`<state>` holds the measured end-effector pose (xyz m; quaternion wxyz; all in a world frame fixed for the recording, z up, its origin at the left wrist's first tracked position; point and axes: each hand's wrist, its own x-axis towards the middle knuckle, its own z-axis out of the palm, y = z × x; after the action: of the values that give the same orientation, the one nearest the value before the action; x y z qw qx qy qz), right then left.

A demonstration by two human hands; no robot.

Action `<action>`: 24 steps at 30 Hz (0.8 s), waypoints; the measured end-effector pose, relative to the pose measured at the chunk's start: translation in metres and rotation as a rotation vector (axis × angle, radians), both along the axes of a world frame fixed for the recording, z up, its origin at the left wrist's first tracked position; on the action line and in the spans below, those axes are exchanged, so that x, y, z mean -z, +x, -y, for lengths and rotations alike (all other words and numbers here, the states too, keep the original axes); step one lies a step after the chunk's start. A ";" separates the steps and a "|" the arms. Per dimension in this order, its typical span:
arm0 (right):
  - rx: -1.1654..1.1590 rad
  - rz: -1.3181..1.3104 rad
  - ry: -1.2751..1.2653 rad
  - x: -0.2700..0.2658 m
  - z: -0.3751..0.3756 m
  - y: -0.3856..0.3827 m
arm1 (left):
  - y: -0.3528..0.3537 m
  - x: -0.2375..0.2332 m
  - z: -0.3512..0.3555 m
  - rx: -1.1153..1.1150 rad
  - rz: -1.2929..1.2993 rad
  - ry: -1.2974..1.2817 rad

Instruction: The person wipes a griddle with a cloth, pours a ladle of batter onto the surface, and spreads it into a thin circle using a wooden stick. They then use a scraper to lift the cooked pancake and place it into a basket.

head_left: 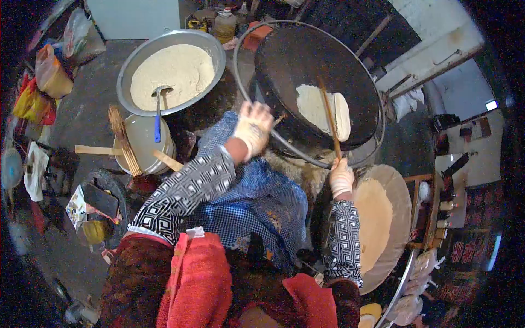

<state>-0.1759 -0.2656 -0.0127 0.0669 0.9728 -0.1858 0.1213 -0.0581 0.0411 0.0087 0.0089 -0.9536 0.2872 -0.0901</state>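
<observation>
My right hand, in a whitish glove, is closed around a long thin wooden stick. The stick reaches up over a dark round griddle and crosses a pale flatbread whose right side is folded into a thick roll. My left hand, gloved too, is at the near left of the metal ring around the griddle. Its fingers are curled and blurred by motion, so I cannot tell whether they hold anything. A short wooden end pokes out just right of it.
Left of the griddle stands a big metal basin of batter with a blue-handled ladle. Below it, a bucket carries a straw brush and wooden sticks. A round tray with tan flatbread lies at right. Blue checked cloth hangs before me.
</observation>
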 end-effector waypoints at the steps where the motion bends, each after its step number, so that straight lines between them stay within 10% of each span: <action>1: 0.035 -0.063 0.035 0.006 0.002 0.000 | -0.014 -0.002 0.010 0.114 -0.105 -0.088; 12: 0.096 -0.056 0.205 -0.001 0.018 -0.003 | -0.035 0.042 0.024 0.120 -0.017 -0.088; 14: 0.067 -0.083 0.267 -0.014 0.012 0.005 | -0.022 0.007 0.019 0.137 -0.344 -0.112; 24: 0.018 -0.061 0.332 -0.035 -0.007 0.015 | -0.012 0.036 0.009 0.071 -0.010 -0.103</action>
<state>-0.1611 -0.2585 0.0226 -0.0878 0.9720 -0.2100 0.0587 -0.0701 0.0318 -0.0274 -0.0449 -0.9424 0.3160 -0.1004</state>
